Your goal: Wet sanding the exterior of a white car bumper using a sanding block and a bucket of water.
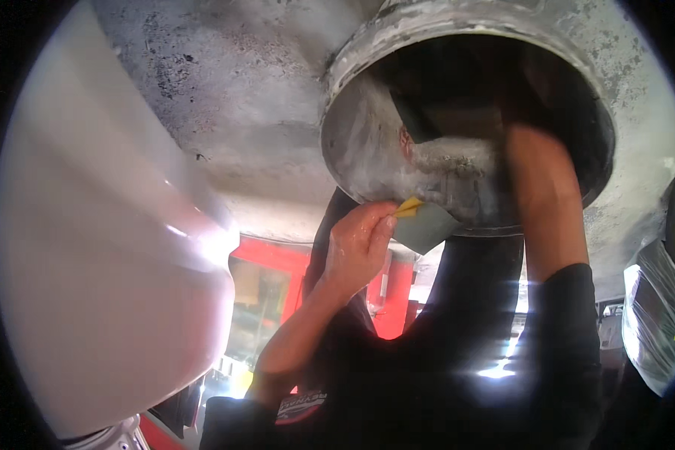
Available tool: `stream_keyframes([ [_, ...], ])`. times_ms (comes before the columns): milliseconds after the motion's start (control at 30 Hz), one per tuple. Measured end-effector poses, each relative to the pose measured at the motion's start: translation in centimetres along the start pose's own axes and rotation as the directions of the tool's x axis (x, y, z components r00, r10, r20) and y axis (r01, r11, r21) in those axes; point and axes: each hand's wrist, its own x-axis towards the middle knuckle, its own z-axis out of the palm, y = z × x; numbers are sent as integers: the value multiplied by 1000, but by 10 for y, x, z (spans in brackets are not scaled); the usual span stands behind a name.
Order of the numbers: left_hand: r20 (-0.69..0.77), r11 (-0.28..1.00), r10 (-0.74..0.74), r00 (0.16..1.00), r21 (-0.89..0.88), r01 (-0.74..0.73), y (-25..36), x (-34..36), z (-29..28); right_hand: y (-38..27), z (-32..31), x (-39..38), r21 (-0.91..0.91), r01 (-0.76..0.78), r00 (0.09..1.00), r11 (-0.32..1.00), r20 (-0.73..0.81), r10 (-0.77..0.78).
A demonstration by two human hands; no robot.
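Our left hand (358, 244) pinches the sheet (429, 226) by a corner, likely keeping it clear — and our right arm (551, 199) reaches inside the bucket (361, 135), hand hidden — its grip we can't tell.

White panel (112, 247): strong glare along right edge.
Bucket (367, 139): interior deep in shadow.
Right forearm (551, 206): blurred toward the bucket's dark interior.
Dark clothing (435, 375): underexposed, detail lost.
Picture rim: black vignette, fisheye curvature.
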Motion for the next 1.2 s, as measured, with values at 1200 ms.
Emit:
stream_keyframes([
  [1200,-88,919,-101,991,-391,59,72,15,0,-103,-218,-166,415,183,982,891,-112,-150],
])
